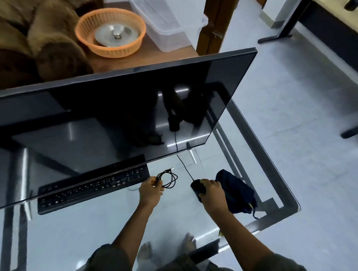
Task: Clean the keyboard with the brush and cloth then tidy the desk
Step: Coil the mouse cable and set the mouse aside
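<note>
Glass tabletop, seen from above. Left hand has its fingers curled round a coiled black cable and pinches the loops together; the coil hangs out to the right of the fist, just off the keyboard's right end. Right hand is cupped over a black mouse, fingers bent down around its top and sides, gripping it. The mouse cord runs away from it towards the monitor's lower right corner.

Keyboard, black, lies flat on the tabletop left of both hands, its far edge tucked under the lower edge of a big dark monitor. Dark blue cloth sits bunched just right of the right hand, touching the wrist side, near the tabletop's right corner. A small yellow bit shows at the cloth's near end; can't tell what it is.

Behind the monitor: orange basket with a metal lid in it, and a clear plastic box beside it. Bare feet show through the glass.
</note>
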The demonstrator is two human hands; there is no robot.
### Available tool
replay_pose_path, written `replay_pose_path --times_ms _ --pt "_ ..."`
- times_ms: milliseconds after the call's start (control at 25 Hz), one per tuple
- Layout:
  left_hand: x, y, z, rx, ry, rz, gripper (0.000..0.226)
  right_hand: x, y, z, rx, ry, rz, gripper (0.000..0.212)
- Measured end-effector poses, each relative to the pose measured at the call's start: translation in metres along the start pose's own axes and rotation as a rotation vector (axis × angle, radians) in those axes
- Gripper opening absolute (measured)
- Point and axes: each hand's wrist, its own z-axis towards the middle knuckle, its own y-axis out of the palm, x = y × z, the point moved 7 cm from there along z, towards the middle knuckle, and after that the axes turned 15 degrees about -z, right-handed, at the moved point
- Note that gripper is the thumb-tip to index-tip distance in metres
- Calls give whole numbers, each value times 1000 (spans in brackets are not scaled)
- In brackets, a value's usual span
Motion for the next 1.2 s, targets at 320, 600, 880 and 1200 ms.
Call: replay_pose_path --times_ms 320,600,880,1200 --pt "-11 23 44 264 -121 -122 9 -30 -9 63 21 -59 186 40" --pt "-11 27 55 458 -144 -109 10 -60 -15 92 116 -101 254 26" --pt "-15 24 50 498 -128 -12 28 -37 -10 72 142 -140 432 25" --pt "-5 91 -17 240 166 109 6 124 -29 12 341 93 464 18"
